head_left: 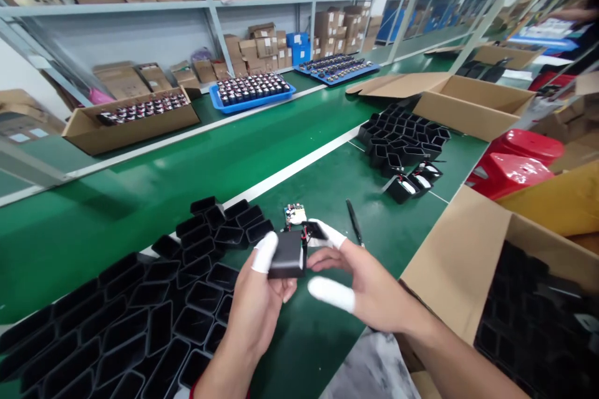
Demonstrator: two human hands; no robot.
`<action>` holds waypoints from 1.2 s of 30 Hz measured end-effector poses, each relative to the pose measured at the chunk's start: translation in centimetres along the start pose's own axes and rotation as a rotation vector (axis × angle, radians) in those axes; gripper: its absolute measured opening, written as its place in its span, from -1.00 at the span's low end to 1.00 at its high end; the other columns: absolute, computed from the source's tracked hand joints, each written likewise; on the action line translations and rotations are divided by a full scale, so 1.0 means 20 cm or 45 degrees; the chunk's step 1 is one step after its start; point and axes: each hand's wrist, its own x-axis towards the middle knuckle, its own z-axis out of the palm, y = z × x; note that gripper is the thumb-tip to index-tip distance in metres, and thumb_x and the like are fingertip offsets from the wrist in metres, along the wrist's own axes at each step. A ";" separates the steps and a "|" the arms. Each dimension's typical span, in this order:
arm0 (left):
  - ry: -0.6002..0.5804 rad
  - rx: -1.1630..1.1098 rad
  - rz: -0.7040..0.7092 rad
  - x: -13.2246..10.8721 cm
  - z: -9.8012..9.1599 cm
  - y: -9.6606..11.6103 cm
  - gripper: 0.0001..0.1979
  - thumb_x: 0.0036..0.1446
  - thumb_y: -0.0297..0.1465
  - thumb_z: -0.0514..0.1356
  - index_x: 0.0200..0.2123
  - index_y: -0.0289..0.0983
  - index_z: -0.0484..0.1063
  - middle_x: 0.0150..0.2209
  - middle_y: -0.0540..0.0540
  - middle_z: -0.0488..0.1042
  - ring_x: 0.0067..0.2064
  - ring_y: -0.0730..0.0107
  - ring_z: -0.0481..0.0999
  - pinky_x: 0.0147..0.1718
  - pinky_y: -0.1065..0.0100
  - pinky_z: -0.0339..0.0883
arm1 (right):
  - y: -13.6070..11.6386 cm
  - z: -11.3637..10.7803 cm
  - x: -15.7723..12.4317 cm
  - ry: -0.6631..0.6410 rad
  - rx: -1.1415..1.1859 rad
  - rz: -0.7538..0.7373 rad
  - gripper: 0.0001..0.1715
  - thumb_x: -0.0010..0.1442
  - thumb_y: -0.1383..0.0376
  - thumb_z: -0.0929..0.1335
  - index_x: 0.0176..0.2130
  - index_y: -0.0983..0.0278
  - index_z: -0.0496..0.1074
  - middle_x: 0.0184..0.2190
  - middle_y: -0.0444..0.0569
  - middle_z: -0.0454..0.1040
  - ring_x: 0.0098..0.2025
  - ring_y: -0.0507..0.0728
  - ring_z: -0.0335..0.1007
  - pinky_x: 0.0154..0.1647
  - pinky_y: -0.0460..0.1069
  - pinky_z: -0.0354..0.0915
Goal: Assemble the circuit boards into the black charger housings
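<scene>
My left hand (260,299) is closed around a small black box-shaped housing (286,255), held over the green table, with a white finger cot on the thumb. A small circuit board (294,214) with red wires sticks out beyond the housing. My right hand (360,283) pinches a small black part (316,230) at the housing's top right corner between cot-covered fingertips. Both hands hover above the table, just right of a cluster of empty black housings (140,312).
A black pen-like tool (354,222) lies on the green table (140,199). More black housings (402,140) sit at the right. An open cardboard box (468,262) of black parts stands at the near right, red stools (515,162) beyond. Trays and boxes of parts (250,92) line the back.
</scene>
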 end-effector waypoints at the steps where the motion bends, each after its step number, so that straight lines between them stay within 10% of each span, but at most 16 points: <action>1: -0.034 0.104 0.034 -0.01 0.00 0.00 -0.64 0.06 -0.19 0.39 -0.23 -0.35 0.48 -0.52 -0.01 0.47 -0.60 0.53 0.35 -0.69 0.52 0.17 | -0.01 0.02 0.01 0.050 0.088 0.020 -0.29 0.25 0.14 0.41 0.30 0.23 0.25 -0.26 -0.04 0.60 -0.20 0.12 0.60 -0.08 0.06 0.54; 5: -0.322 0.473 0.031 -0.07 -0.05 -0.01 -0.32 -0.06 -0.28 0.46 0.14 -0.25 0.36 -0.23 -0.12 0.57 -0.44 0.39 0.53 -0.47 0.35 0.47 | 0.02 0.06 0.06 0.408 0.162 -0.071 -0.59 0.21 0.20 0.44 0.05 0.20 0.49 -0.18 -0.04 0.64 -0.15 0.13 0.61 -0.11 0.01 0.56; 9: -0.460 1.025 0.236 -0.07 -0.07 -0.05 -0.07 -0.24 -0.47 0.47 0.24 -0.08 0.22 0.24 -0.24 0.25 -0.12 0.15 0.59 -0.22 0.18 0.58 | 0.08 0.08 0.02 0.468 0.031 -0.154 -0.78 0.24 0.27 0.42 -0.08 0.19 0.51 -0.20 -0.05 0.65 -0.18 0.12 0.62 -0.14 -0.03 0.55; 12: -0.332 1.451 0.655 -0.06 -0.06 -0.10 -0.43 0.00 -0.48 0.28 0.12 -0.15 0.32 0.22 -0.25 0.25 0.03 0.04 0.55 -0.02 0.05 0.53 | 0.11 0.09 -0.02 0.548 -0.203 -0.308 -0.74 0.28 0.36 0.39 -0.02 0.16 0.48 -0.24 -0.07 0.56 -0.23 0.08 0.55 -0.16 -0.03 0.50; 18: -0.275 1.782 1.140 -0.07 -0.05 -0.15 -0.40 -0.08 -0.65 0.09 0.09 -0.25 0.21 -0.07 -0.23 0.48 -0.13 -0.02 0.59 -0.27 0.04 0.56 | 0.10 0.14 -0.05 0.589 -0.285 -0.643 -0.50 0.26 0.54 0.28 0.10 0.14 0.39 -0.17 0.01 0.43 -0.11 0.16 0.43 -0.13 0.09 0.42; 32: -0.488 1.719 1.089 -0.11 -0.08 -0.07 -0.40 -0.16 -0.56 0.13 0.05 -0.29 0.24 -0.06 -0.25 0.47 -0.12 -0.02 0.59 -0.18 0.06 0.54 | 0.01 0.20 -0.10 1.021 0.148 -0.288 -0.77 0.20 0.40 0.45 -0.12 0.18 0.55 -0.26 -0.05 0.63 -0.26 0.13 0.62 -0.21 0.02 0.57; 36: -0.394 1.683 0.954 -0.10 -0.08 -0.04 -0.49 -0.13 -0.51 0.23 -0.02 -0.27 0.31 -0.12 -0.21 0.46 -0.19 0.00 0.57 -0.22 0.04 0.52 | -0.14 0.07 -0.08 1.271 0.291 -0.581 -0.83 0.22 0.40 0.46 -0.19 0.15 0.55 -0.39 -0.20 0.55 -0.34 0.08 0.61 -0.23 0.02 0.59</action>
